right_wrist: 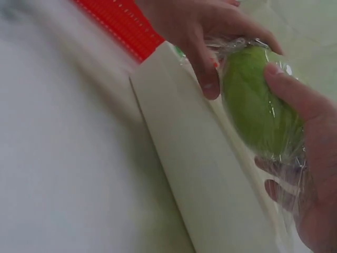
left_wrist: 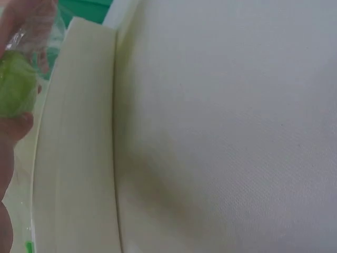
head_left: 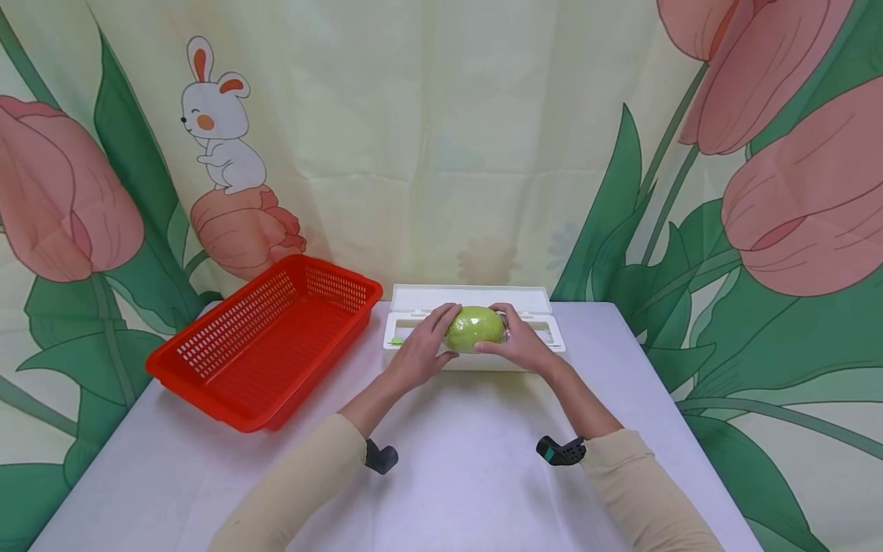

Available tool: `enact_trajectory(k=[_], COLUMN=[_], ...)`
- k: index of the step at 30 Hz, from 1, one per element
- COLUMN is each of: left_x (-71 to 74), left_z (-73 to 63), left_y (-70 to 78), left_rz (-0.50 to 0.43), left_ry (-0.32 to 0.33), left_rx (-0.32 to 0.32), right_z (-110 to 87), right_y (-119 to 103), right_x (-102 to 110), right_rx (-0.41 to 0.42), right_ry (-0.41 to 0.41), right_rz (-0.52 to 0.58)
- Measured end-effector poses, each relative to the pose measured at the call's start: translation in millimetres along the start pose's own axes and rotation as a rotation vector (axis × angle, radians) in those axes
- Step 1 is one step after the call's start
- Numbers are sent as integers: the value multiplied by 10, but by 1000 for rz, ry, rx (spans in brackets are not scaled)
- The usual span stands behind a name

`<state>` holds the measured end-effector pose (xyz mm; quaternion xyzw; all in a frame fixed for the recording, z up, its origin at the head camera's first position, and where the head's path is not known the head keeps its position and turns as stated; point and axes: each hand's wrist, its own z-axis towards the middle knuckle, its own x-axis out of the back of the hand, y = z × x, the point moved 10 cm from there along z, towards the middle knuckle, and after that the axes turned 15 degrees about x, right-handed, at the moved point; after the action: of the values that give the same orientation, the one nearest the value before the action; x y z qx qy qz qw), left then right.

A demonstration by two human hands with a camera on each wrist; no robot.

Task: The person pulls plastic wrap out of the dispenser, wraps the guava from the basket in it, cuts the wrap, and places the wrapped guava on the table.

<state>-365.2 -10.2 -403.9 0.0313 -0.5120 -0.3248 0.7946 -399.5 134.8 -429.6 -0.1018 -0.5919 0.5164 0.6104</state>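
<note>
Several fingers (right_wrist: 203,63) hold an oval, film-wrapped fruit (right_wrist: 255,103).

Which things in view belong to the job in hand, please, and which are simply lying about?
In use:
- left hand
- right hand
- green fruit
- clear film around it
- likely the open white box

Apparently aside:
- red basket, untouched
- patterned curtain behind

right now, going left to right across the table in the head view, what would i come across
Red perforated basket → left hand → plastic-wrapped green fruit → right hand.
</note>
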Motion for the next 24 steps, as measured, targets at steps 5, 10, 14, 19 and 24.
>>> enact_trajectory(k=[5,10,14,19,24], left_x=[-46,-117,-191,-242,-288], left_z=[49,78,117,156,174], left_y=[-49,-128,-227,-322,-392], left_rz=[-80,-139,-210,-296,-353], left_ry=[-75,-157,-221,-284,-353], left_rx=[45,95,159,228,301], right_z=[-11,-13,-30,-57,-81], right_y=[-5,-99,-180,-170,-77], right_x=[-1,-7,-16,-32,18], right_rx=[7,117,226,258,206], right_ry=[19,62,95,144,242], right_rz=[-10,-60,-155,-230,-216])
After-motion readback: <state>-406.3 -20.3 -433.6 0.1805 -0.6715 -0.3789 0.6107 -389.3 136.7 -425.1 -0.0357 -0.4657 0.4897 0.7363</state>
